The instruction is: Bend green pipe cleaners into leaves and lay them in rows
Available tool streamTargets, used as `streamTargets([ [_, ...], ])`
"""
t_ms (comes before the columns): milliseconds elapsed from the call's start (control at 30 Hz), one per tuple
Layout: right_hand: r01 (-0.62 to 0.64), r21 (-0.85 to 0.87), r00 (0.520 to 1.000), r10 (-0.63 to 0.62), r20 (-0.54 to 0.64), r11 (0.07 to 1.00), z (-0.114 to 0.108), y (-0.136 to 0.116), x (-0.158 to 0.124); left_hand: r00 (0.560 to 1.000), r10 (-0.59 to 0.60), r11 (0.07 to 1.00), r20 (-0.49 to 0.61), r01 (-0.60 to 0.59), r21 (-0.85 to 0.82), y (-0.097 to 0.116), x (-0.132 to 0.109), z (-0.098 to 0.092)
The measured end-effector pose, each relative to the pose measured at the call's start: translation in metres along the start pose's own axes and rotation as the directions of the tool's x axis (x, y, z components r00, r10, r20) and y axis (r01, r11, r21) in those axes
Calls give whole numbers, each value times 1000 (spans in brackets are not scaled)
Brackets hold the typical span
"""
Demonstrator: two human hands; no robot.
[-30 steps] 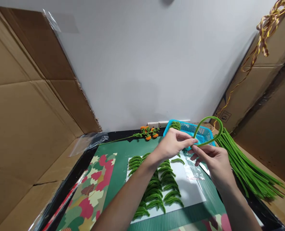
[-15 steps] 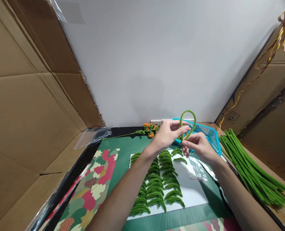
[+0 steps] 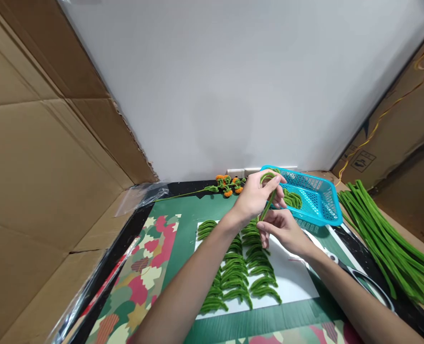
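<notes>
Between my two hands is a green pipe cleaner [image 3: 268, 206] bent into a narrow loop. My left hand [image 3: 256, 195] pinches its rounded top between thumb and fingers. Just below, my right hand [image 3: 282, 231] grips the lower end with thumb and forefinger. Under my hands, rows of curved green pipe-cleaner pieces [image 3: 235, 274] lie on a white sheet [image 3: 290, 282]. Past my fingers, a blue plastic basket [image 3: 335, 205] holds more curved green pieces [image 3: 292, 198]; part of it is hidden by my left hand.
Straight green pipe cleaners [image 3: 391, 243] lie in a bundle at the right. Scissors [image 3: 367, 282] rest partly under my right forearm. A stem with orange flowers [image 3: 228, 186] lies at the back. Cardboard walls [image 3: 36, 157] stand on both sides; a white panel [image 3: 226, 86] rises behind.
The loop, wide and round before, is now narrower and tilted, with my left hand around its top. My right hand has moved slightly down and left. The view has shifted, showing more of the basket.
</notes>
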State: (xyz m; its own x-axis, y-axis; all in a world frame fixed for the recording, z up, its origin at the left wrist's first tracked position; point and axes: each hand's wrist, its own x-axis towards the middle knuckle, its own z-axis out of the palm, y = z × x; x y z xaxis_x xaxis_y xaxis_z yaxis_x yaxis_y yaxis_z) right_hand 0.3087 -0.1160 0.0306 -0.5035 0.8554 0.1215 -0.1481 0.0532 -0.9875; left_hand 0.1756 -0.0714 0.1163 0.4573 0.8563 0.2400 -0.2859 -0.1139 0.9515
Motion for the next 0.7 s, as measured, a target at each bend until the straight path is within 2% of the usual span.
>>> streamTargets([
  [200,5,-15,1000,-5,-12,1000,8,6,0,998,-10,1000,-60,10,11,-6,4,2],
  [400,53,-119,997,-59,-46,991,12,3,-1,993,-65,998,-94,65,5,-6,3,4],
  [633,197,-324,969,-235,-81,925,13,-2,-6,988,-75,997,-134,77,14,-5,3,4],
  [700,193,-310,970,-228,-83,931,13,-2,-7,989,-68,998,-130,70,10,-6,3,3],
])
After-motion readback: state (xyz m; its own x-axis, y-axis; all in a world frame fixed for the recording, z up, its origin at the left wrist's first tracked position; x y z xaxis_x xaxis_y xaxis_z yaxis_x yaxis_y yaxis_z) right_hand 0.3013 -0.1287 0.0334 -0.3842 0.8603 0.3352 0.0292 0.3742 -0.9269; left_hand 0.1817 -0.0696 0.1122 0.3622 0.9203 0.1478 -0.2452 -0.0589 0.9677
